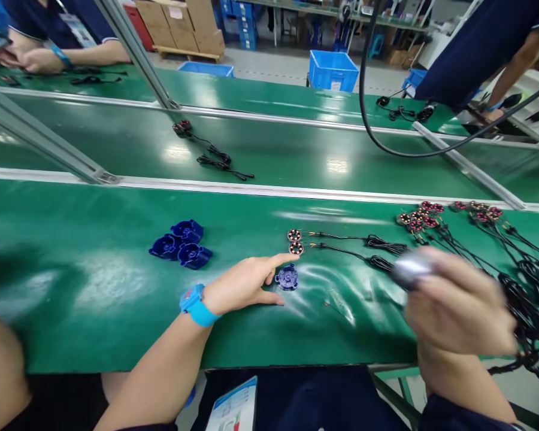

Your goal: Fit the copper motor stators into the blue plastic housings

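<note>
My left hand [251, 284] has its index finger and thumb spread around a round blue plastic cover [288, 278] lying on the green bench. Its index fingertip is at the lower of two copper-wound motor stators [296, 248]; I cannot tell whether it touches. Black cables [377, 242] run right from both stators. Raised on the right, my right hand [458, 305] is smeared by motion and closed on a shiny grey round metal part [412, 269]. Left of my left hand lie three dark blue plastic housings [193, 255].
Several stators [417, 220] with bundled black cables [527, 299] lie at right. A metal rail [233, 190] divides my bench from a green conveyor strip carrying one cabled stator [182, 127]. A black cable [363, 90] hangs at upper right. Two co-workers [489, 54] [67, 36] are across the bench.
</note>
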{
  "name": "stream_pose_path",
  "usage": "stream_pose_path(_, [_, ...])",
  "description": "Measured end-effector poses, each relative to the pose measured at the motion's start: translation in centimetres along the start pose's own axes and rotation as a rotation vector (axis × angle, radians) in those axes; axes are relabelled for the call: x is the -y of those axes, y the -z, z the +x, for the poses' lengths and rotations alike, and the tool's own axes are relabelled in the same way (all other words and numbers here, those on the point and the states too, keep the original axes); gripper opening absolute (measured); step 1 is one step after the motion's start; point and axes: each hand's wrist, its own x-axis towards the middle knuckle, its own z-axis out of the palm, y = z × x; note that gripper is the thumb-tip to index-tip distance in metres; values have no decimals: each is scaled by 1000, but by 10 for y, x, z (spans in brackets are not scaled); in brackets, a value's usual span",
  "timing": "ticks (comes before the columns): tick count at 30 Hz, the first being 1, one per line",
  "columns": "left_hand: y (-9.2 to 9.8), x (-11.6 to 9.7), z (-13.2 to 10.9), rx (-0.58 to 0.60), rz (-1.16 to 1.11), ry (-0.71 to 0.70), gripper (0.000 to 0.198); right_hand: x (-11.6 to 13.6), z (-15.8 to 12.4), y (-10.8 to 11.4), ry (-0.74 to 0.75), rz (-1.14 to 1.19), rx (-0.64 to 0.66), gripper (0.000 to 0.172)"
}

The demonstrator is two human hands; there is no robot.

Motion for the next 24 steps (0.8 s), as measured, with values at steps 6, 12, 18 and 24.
stream_pose_path(6, [-10,1,9,27,-276,16,51,12,7,-75,306,26,245,29])
stream_pose_path(12, [-20,-3,14,-134,-177,-52,53,0,-5,-95,385,8,351,22])
stream_pose_path(18, [-23,1,17,-134,-174,-79,53,2,-2,-97,347,10,339,15])
stream_pose_path(24, [-24,-1,17,-125,-184,-58,54,-5,-4,-96,406,28,373,18])
